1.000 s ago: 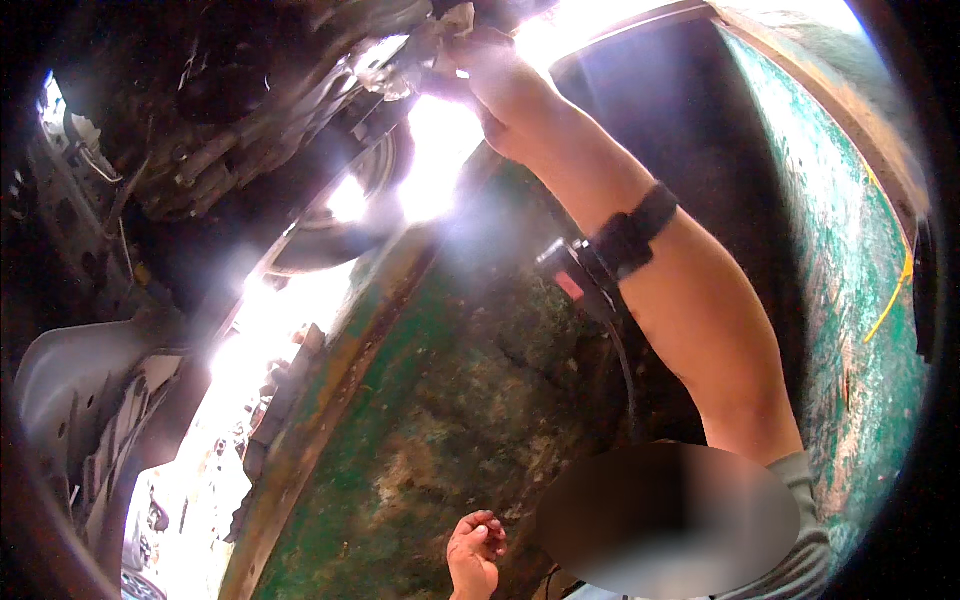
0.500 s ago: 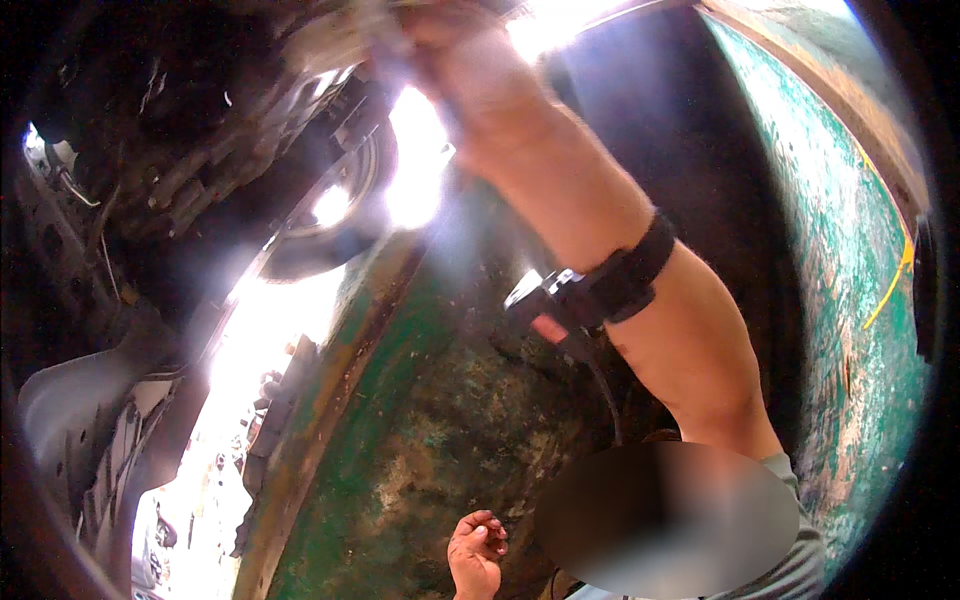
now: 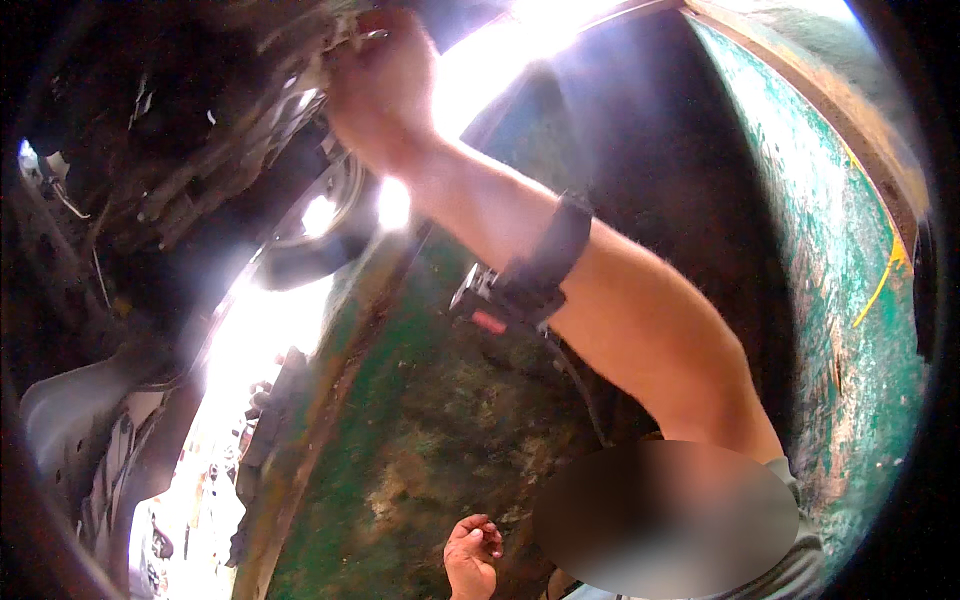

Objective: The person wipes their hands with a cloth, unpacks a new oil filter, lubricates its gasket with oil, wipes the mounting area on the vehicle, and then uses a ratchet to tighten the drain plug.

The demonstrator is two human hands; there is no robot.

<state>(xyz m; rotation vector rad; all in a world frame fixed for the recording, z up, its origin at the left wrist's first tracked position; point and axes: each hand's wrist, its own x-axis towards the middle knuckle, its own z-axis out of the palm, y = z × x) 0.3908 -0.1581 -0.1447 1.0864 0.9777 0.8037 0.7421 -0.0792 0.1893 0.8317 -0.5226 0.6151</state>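
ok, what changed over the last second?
The right hand moved left across the picture, up by the vehicle's underside, and its black wristband swung left with it; the view shifted slightly too. Whether it took hold of or let go of anything is unclear. The left hand stayed curled, low by the bottom edge.

Rough wall (image 3: 845, 365) (patchy paint).

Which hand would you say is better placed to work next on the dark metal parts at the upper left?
The right hand, I would judge: it is up beside the dark metal parts, while the left hand is low in the picture, loosely curled and well away from them.
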